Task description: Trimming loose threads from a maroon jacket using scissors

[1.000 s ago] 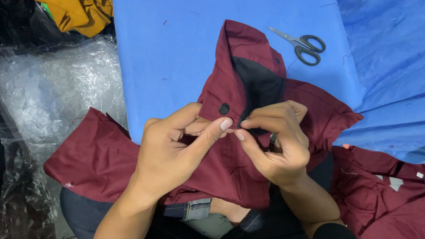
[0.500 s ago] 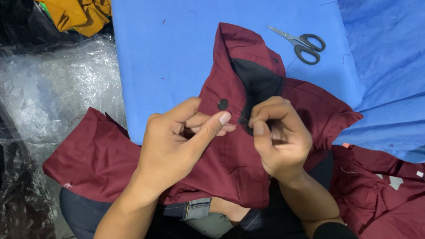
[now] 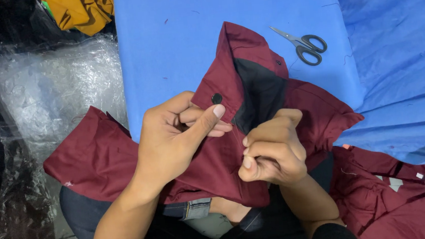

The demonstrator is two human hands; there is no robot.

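A maroon shirt (image 3: 216,160) lies across the person's lap and the blue bench (image 3: 175,46). The left hand (image 3: 173,138) pinches its fabric beside a black button (image 3: 217,98); the right hand (image 3: 271,150) is clenched just below. Scissors (image 3: 306,44) lie well apart.

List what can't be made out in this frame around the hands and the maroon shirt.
Head view only:
- What the right hand pinches: its curled fingers hide it; any needle or thread is too thin to see.
- The left hand's lower fingertips: tucked under the maroon shirt near the black button.
- The second maroon garment: cut off by the right and bottom edges.
- The orange cloth: cut off by the top edge.
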